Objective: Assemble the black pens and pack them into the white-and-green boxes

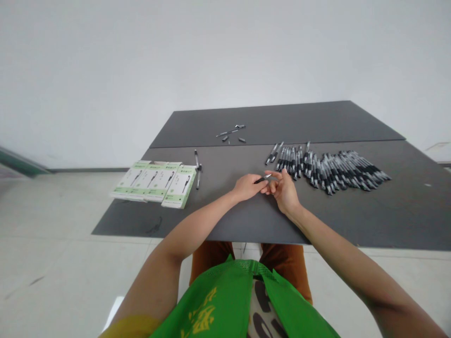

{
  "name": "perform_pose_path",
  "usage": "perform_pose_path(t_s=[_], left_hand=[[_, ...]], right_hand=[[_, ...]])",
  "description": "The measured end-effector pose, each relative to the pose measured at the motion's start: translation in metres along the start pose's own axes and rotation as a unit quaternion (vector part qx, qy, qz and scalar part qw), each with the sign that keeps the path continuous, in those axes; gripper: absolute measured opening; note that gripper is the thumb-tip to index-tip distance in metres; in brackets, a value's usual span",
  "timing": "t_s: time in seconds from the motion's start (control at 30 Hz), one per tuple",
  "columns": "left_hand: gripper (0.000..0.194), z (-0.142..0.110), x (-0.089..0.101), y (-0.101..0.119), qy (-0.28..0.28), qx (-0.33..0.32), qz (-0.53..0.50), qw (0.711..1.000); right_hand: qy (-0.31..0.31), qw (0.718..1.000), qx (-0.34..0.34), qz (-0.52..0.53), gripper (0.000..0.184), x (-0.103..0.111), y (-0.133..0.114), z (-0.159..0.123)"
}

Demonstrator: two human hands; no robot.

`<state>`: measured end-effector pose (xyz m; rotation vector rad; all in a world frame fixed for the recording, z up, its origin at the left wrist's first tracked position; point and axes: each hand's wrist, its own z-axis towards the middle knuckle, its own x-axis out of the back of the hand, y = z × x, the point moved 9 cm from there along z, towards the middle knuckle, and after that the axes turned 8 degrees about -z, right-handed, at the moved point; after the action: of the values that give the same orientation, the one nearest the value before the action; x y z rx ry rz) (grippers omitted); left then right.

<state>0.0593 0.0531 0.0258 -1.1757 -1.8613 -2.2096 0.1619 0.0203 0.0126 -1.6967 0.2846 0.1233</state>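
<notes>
Fingers (pixel 258 187) on my left hand (pixel 245 188) are pinching a pen (pixel 262 179); right hand (pixel 286 193) is half-curled by its tip, can't tell if it's gripping. Pen pile (pixel 331 172) ahead-right of them, boxes (pixel 158 184) off left.

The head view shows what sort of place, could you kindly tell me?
Probably an indoor workroom: a dark table stands by a plain pale wall, with many pens and a row of green-and-white boxes on it.

Nothing legible for certain from here. Four boxes (pixel 155 180), wearer's left end of worktop (pixel 232 164): green characters, finer print below, too small to read. Vest (pixel 218 300), near side of worktop: yellow characters, unclear.
</notes>
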Motion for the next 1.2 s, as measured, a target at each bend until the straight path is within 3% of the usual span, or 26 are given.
perform_pose_path(t_s=[0.17,0.3,0.4,0.53,0.7,0.8,0.93,1.0,1.2], left_hand=[[0.040,0.001,0.004,-0.007,0.037,0.007,-0.008,0.999],[0.042,0.002,0.002,-0.005,0.024,-0.015,-0.037,0.999],[0.041,0.003,0.000,-0.005,0.018,-0.016,-0.037,0.999],[0.040,0.004,0.003,-0.008,0.060,0.033,0.019,0.997],[0.038,-0.001,0.001,-0.001,0.066,0.053,0.066,0.994],[0.039,-0.002,0.000,-0.001,0.051,0.057,0.072,0.994],[0.039,0.000,-0.001,-0.004,0.045,0.055,0.084,0.994],[0.039,0.001,-0.002,-0.004,0.048,0.051,0.085,0.994],[0.040,0.000,-0.007,-0.001,0.053,0.028,0.116,0.991]], right_hand=[[0.060,0.997,-0.021,-0.031,0.047,0.016,0.006,0.000],[0.114,0.993,-0.029,-0.029,0.042,0.031,0.003,-0.001],[0.074,0.996,-0.044,0.019,0.041,0.026,-0.001,-0.001],[-0.001,0.994,-0.102,0.047,0.044,0.015,0.000,-0.002],[0.048,0.988,-0.142,0.024,0.042,0.029,0.004,-0.001],[0.052,0.990,-0.127,0.019,0.036,0.030,0.002,0.001],[-0.012,0.995,-0.094,0.002,0.022,0.016,-0.002,0.001],[-0.029,0.997,-0.075,-0.019,0.026,0.012,-0.002,0.001],[0.090,0.989,-0.008,-0.113,0.043,0.030,0.000,0.004]])
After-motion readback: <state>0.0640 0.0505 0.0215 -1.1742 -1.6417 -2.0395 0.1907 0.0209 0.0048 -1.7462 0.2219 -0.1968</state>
